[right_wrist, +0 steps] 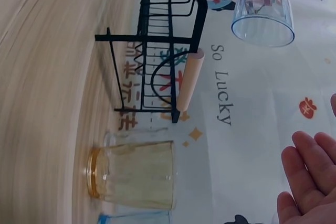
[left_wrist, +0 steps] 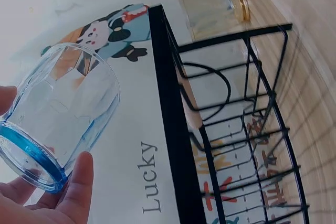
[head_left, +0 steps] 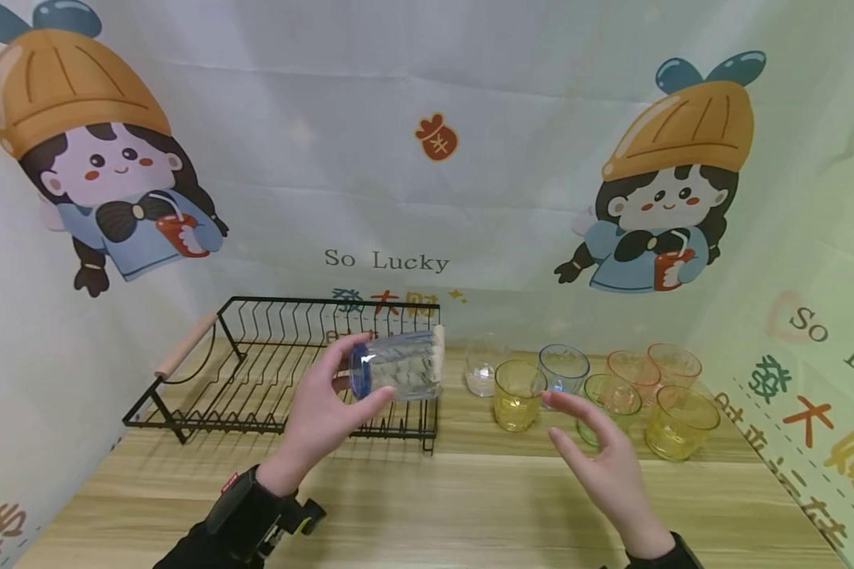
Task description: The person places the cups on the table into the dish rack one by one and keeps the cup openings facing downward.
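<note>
My left hand point(head_left: 323, 407) grips a clear glass with a blue base point(head_left: 398, 366), held on its side above the right end of the black dish rack point(head_left: 256, 427). The fingers and thumb curl round the base, and the glass's mouth points right. In the left wrist view the blue base point(left_wrist: 34, 153) sits between thumb and fingers. My right hand point(head_left: 605, 462) holds nothing; its fingers are spread loosely in front of the yellow glass point(head_left: 518, 399) and the green glass point(head_left: 610, 403). In the right wrist view its fingers point(right_wrist: 310, 171) look relaxed.
On the wooden table point(head_left: 484, 506), right of the rack, stand a clear glass point(head_left: 481, 371), a blue-rimmed glass point(head_left: 564, 365), two pinkish glasses, one being the rear glass point(head_left: 674, 363), and another yellow glass point(head_left: 681, 427). The rack has wooden handles point(head_left: 188, 344). A printed cloth point(head_left: 370, 158) hangs behind.
</note>
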`<state>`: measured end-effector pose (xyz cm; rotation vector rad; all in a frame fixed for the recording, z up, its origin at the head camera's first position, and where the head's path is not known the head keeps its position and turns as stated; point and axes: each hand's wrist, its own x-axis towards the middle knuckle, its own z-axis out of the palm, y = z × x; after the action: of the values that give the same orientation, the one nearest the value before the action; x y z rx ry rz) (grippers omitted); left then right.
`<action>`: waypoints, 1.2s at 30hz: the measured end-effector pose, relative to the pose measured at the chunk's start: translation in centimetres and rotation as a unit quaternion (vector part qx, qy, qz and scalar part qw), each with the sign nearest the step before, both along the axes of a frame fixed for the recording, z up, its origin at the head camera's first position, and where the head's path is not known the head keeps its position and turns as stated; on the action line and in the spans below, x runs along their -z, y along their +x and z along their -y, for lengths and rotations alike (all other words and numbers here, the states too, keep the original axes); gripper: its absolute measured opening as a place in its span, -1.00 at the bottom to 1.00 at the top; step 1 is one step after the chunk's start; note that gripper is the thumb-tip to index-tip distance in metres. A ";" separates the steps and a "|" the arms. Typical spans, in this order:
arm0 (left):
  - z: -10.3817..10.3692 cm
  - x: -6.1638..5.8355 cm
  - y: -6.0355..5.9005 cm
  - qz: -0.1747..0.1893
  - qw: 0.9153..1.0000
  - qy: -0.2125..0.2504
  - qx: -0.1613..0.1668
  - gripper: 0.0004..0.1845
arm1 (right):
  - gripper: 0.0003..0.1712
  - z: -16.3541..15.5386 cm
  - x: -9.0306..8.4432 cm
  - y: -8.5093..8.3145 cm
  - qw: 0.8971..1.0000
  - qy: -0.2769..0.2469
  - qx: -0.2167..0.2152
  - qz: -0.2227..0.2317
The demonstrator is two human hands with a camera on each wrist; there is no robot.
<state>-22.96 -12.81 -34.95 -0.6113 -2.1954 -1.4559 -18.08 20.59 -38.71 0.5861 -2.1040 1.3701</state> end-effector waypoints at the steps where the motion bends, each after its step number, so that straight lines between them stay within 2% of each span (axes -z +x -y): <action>1: 0.2 -0.1 0.0 0.001 1.000 -0.007 -0.004 -0.22 | -0.48 -0.1 0.1 0.0 1.000 0.003 0.003 0.004; 8: 1.3 -0.9 -0.6 0.003 0.999 -0.045 -0.027 -0.21 | -0.48 -1.1 0.6 -0.1 0.999 0.035 0.024 0.008; 16: 3.0 -1.7 -1.5 0.025 0.995 -0.084 -0.052 -0.21 | -0.45 -2.0 1.1 0.1 0.998 0.043 0.036 -0.006; 24: 4.8 -2.5 -2.2 0.049 0.991 -0.100 -0.074 -0.23 | -0.46 -2.7 1.2 0.2 0.997 0.056 0.053 0.001; 27: 5.6 -2.8 -2.8 0.062 0.988 -0.114 -0.082 -0.22 | -0.47 -2.9 1.3 0.2 0.996 0.062 0.057 0.003; 33: 6.9 -3.9 -3.8 0.119 0.980 -0.140 -0.079 -0.16 | -0.47 -3.4 1.5 0.2 0.995 0.077 0.071 -0.003; 36: 7.6 -4.3 -4.5 0.133 0.976 -0.154 -0.080 -0.14 | -0.47 -3.6 1.6 0.2 0.994 0.083 0.074 -0.003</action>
<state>-27.46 -20.40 -30.66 -0.3389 -2.6412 -1.1810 -17.93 24.15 -40.33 0.4883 -2.2229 1.1170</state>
